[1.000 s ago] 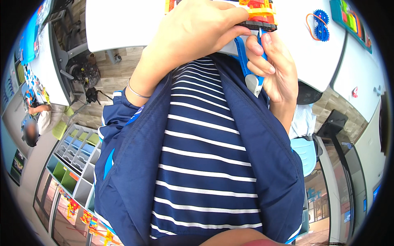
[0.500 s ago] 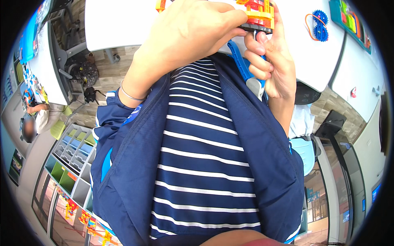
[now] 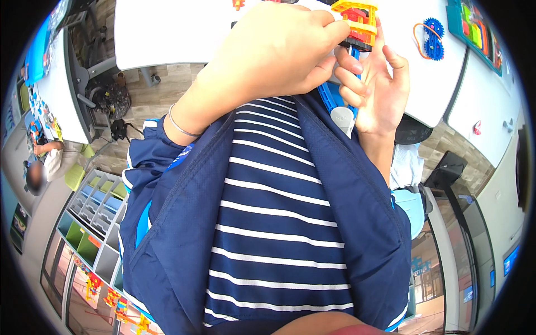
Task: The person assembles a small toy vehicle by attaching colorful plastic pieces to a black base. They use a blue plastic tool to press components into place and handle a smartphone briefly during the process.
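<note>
A construction-toy model [image 3: 363, 27] in yellow, red and black is held up at the top of the view. My left hand [image 3: 279, 53] reaches across, its fingers closed against the model's lower left side; the fingertips are partly hidden. Under and behind the model, my right hand [image 3: 379, 92] has its fingers curled around the lower part, while its thumb stands away. Below the model, between my hands, blue beams [image 3: 326, 97] slant down to a light grey rounded end piece [image 3: 341, 115]. Parts of the model go out of view at the top edge.
On the white table [image 3: 162, 33] lie blue gears [image 3: 434, 39] with an orange cord. A teal tray [image 3: 474, 33] of coloured parts stands at the right. Far left, a person [image 3: 47, 159] is near another table. Grey storage shelving [image 3: 100, 206] stands lower left.
My right thumb has lifted off the model and now points outward. The model has shifted slightly right and tilted, and my left hand has moved a little right and down.
</note>
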Available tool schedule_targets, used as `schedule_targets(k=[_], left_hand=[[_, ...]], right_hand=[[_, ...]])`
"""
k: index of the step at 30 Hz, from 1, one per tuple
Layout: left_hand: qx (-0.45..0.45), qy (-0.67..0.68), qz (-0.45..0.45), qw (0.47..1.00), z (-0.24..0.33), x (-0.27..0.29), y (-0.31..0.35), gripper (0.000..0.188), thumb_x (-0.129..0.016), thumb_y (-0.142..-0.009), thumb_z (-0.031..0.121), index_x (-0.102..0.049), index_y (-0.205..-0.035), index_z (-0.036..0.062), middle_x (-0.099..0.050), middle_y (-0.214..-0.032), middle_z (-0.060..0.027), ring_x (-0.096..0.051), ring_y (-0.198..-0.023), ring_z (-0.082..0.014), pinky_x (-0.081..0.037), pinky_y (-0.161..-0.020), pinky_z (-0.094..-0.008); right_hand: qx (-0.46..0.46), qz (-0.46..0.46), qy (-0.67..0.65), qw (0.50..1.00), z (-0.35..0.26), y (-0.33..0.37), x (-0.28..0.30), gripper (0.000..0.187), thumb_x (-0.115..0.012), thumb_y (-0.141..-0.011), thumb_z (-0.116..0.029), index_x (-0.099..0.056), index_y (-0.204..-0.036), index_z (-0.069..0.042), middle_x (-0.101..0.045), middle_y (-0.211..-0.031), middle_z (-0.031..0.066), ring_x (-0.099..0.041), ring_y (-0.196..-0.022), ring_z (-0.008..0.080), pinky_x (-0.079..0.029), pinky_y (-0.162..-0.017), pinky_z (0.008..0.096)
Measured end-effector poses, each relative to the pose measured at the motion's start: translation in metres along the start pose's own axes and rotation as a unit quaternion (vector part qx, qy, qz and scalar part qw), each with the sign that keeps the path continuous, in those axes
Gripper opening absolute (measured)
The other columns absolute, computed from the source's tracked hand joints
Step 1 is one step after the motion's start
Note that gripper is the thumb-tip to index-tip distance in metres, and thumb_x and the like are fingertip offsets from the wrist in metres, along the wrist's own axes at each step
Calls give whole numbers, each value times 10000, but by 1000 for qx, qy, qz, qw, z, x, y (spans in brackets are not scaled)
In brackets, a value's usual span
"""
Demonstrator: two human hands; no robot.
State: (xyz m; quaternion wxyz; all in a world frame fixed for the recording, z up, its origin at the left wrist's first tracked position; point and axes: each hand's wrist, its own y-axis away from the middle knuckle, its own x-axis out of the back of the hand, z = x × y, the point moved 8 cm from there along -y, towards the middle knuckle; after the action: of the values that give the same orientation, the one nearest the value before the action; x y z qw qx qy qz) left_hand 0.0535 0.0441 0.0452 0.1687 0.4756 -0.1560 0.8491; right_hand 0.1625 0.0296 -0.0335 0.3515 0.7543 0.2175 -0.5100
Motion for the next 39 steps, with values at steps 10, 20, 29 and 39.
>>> schedule_targets(k=[10,20,29,39], left_hand=[[-30,13,-43,999,7,2,9,190,-641,-896,198,-623,-924,11,-637,-776,-121,-663,-686,-310,-540,-625,-393],[-58,-33,40,997,1,-10,19,360,-792,-824,398,-697,-981,87,-661,-794,-65,-681,-689,-254,-519,-594,-378],[-84,-17,34,996,6,-26,3,232,-735,-867,311,-653,-900,97,-628,-752,-42,-684,-713,-242,-517,-609,-378],[-108,-10,35,993,6,-32,0,179,-741,-897,281,-666,-919,121,-641,-766,-29,-685,-710,-222,-523,-608,-365]], right_hand=[[14,73,100,992,1,4,7,547,-353,-1079,-350,-259,-1599,-207,-439,-830,67,-309,-499,43,-233,-377,165],[50,127,124,983,4,8,14,536,-367,-1060,-292,-261,-1578,-207,-578,-1020,161,-365,-473,47,-258,-346,167],[120,127,128,976,-11,20,12,435,-375,-1070,-300,-295,-1494,-245,-611,-1003,254,-420,-465,107,-299,-368,208],[218,233,367,874,-28,28,30,409,-437,-1091,-191,-274,-1455,-100,-677,-1082,257,-683,-679,224,-549,-514,290]])
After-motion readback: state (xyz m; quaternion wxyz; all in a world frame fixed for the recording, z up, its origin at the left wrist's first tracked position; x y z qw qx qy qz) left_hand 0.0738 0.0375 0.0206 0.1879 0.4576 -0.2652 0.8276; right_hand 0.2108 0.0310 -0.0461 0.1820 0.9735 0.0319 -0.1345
